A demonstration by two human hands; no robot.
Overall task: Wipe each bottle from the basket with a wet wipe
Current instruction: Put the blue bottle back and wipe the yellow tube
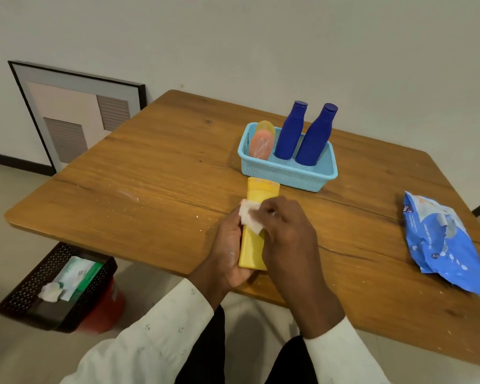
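A yellow tube-shaped bottle (254,245) is gripped at its lower end by my left hand (227,253), above the near edge of the wooden table (150,173). My right hand (288,234) presses a small white wet wipe (249,217) against the upper part of that bottle. Behind it stands a light blue basket (310,174) that holds two upright dark blue bottles (290,131) (316,137) and an orange bottle (261,144) leaning at its left end.
A blue pack of wet wipes (444,242) lies on the table's right side. On the floor at the left, a black perforated basket (33,303) with a green-white pack and a crumpled wipe rests on a red bucket (105,309). A framed picture (72,115) leans against the wall.
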